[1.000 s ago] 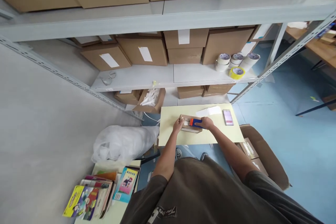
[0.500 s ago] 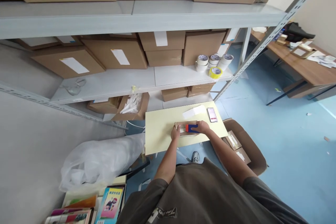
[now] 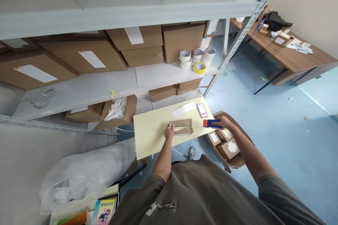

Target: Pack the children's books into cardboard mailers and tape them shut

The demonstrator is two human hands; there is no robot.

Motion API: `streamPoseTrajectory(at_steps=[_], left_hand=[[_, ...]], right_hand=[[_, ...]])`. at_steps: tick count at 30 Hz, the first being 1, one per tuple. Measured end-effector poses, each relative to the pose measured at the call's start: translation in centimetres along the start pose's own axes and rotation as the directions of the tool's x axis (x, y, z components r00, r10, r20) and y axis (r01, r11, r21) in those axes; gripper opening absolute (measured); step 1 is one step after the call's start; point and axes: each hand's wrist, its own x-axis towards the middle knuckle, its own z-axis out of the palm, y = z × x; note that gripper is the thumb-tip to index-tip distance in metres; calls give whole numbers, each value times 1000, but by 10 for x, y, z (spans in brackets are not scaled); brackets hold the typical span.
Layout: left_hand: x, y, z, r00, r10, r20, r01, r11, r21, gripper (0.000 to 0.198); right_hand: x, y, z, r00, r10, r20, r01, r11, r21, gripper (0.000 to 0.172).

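A small flat cardboard box (image 3: 184, 122) lies on the pale yellow tabletop (image 3: 150, 132), with a light strip along its middle. My left hand (image 3: 169, 132) grips its left end, thumb on top. Out past the table's right edge, my right hand (image 3: 225, 122) is closed round a blue tape dispenser (image 3: 212, 123) with an orange-red end, held apart from the box. Behind the box are white paper slips (image 3: 184, 109), and a phone (image 3: 202, 110) rests near the table's right edge.
Below my right arm stands an open carton (image 3: 246, 140) holding several small boxes. Metal shelving (image 3: 169, 79) with cartons and tape rolls (image 3: 200, 67) rises behind the table. A large plastic-wrapped bundle (image 3: 87, 168) lies left, above some books (image 3: 105, 212).
My right hand has carried the tape dispenser off the box to the right, beyond the table edge. My left hand stays on the box. The camera view has swung right.
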Motion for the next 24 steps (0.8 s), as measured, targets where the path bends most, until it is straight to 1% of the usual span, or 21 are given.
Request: streamPoseTrajectory(at_steps=[2, 5, 8, 10, 12, 14, 16, 19, 21, 22, 24], left_hand=[[3, -5, -7, 1000, 4, 10, -4, 1000, -4, 46], [11, -21, -25, 999, -15, 47, 16, 1000, -22, 49], [20, -40, -49, 994, -87, 67, 89, 996, -25, 51], [23, -50, -67, 991, -134, 17, 135, 990, -47, 48], [23, -57, -83, 985, -161, -61, 155, 984, -90, 49], [21, -60, -99, 979, -157, -127, 140, 981, -133, 51], [16, -60, -112, 979, -121, -163, 94, 982, -165, 51], [5, -58, -124, 987, -5, -158, -31, 973, -227, 55], [-1, -55, -127, 989, 47, -139, -83, 961, -263, 57], [-4, -54, -128, 990, 46, -133, -81, 958, -274, 58], [-5, -50, -126, 991, -11, -130, -27, 958, -287, 58]], right_hand=[[-2, -5, 2, 998, -27, 63, 26, 1000, 13, 52], [-3, -35, 12, 995, -50, 83, 47, 998, 33, 55], [-3, -81, 27, 990, -116, 77, 116, 993, -2, 54], [-2, -119, 40, 987, -150, 65, 153, 987, -46, 51], [-2, -158, 53, 981, -184, 61, 189, 977, -100, 49], [-2, -197, 64, 970, -230, 74, 239, 960, -144, 47], [-4, -234, 73, 954, -280, 107, 295, 940, -171, 47], [-9, -280, 83, 932, -324, 160, 353, 912, -208, 47], [-12, -304, 88, 930, -329, 164, 361, 902, -237, 47], [-12, -313, 89, 931, -327, 164, 360, 900, -247, 48], [-11, -324, 91, 931, -326, 166, 360, 895, -263, 48]])
